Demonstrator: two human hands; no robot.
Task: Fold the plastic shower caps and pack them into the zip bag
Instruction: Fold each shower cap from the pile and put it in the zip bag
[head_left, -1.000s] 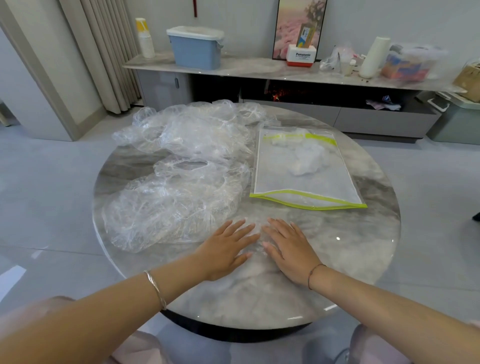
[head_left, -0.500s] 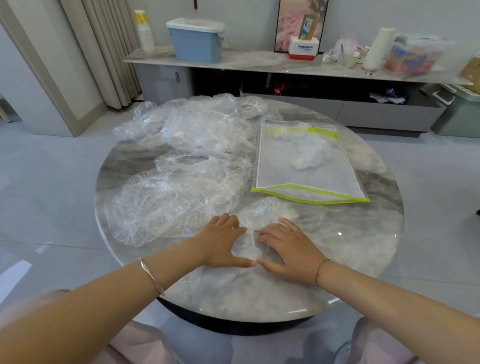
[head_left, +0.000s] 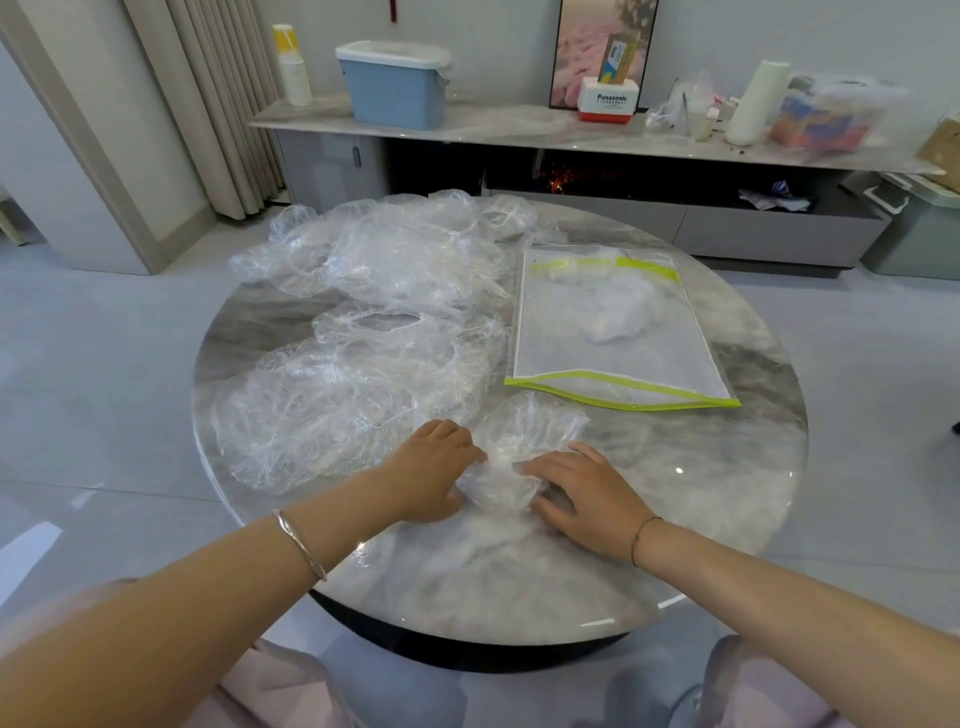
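A clear plastic shower cap (head_left: 519, 447) lies bunched on the round marble table (head_left: 701, 467) near me. My left hand (head_left: 431, 467) grips its left side with curled fingers. My right hand (head_left: 587, 493) pinches its right side between fingers and thumb. More crumpled clear caps (head_left: 358, 400) spread over the table's left half, with a further heap (head_left: 395, 249) behind them. The zip bag (head_left: 613, 332), clear with lime-green edges, lies flat at right with a bundled cap inside it.
Behind the table runs a low sideboard (head_left: 519, 130) carrying a blue bin (head_left: 395, 85), a white roll (head_left: 756, 101) and boxes. Curtains hang at the back left. Grey floor tiles surround the table.
Both hands went from lying flat on the cap to curling in and gathering it between them. The cap has bunched up and risen into a mound.
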